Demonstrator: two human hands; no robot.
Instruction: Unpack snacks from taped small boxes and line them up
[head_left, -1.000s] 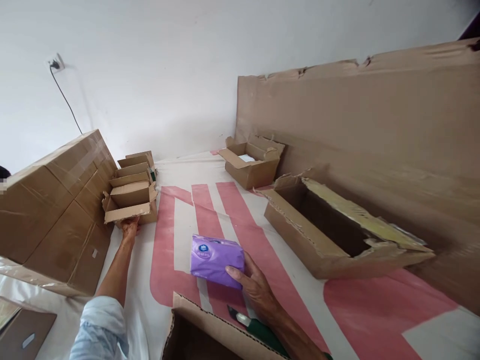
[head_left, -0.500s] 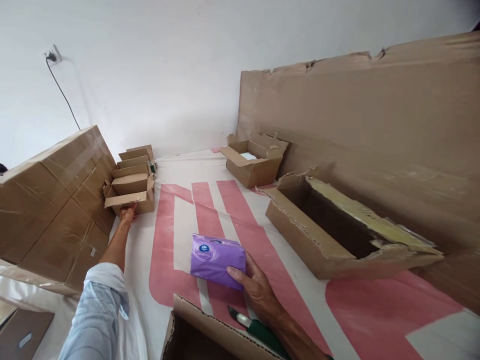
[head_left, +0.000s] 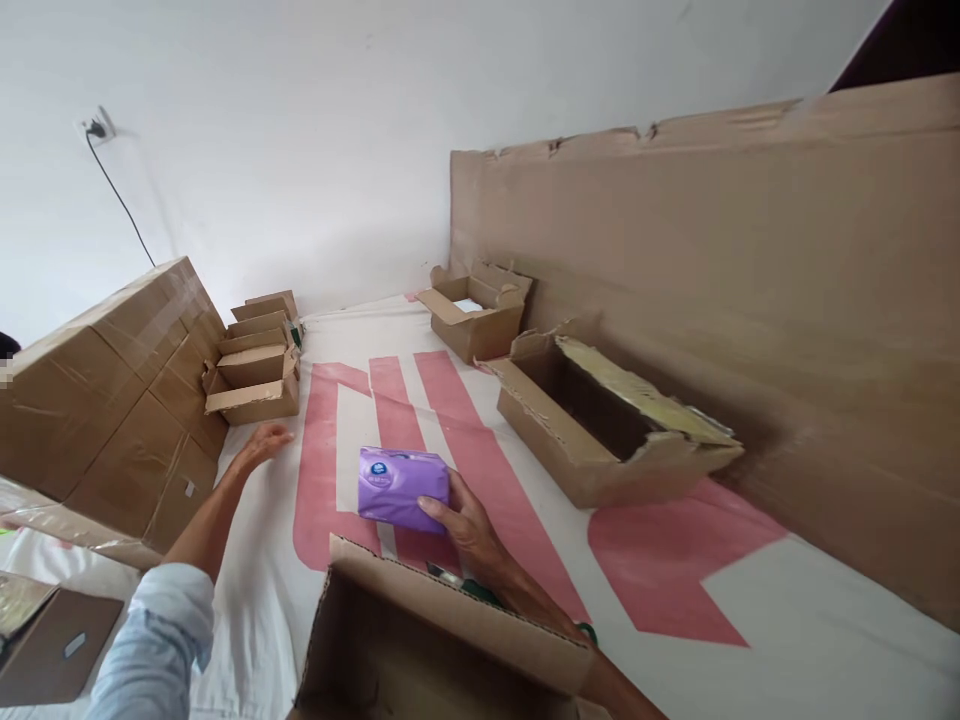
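Note:
My right hand (head_left: 474, 520) grips the right end of a purple soft plastic pack (head_left: 401, 488) with a round blue logo, thumb on top, above the cloth. Its contents cannot be seen. My left hand (head_left: 264, 443) holds nothing; its fingers reach out just in front of a small open carton (head_left: 255, 385), apart from it. Below the pack stands an open cardboard box (head_left: 450, 610), close to me and cut off by the bottom edge. A utility knife (head_left: 480, 592) with a green handle lies between this box and my right forearm, partly hidden.
Several small cartons (head_left: 259, 312) line up beside a stack of taped boxes (head_left: 120, 400) on the left. Two open boxes, a long one (head_left: 577, 440) and a smaller one (head_left: 484, 330), stand before a large cardboard panel (head_left: 712, 250). Red-and-white cloth (head_left: 450, 400) covers the surface.
My left hand has let go of the small carton's front and drawn back toward me. The purple pack stays in my right hand. The view has shifted, showing more of the near box.

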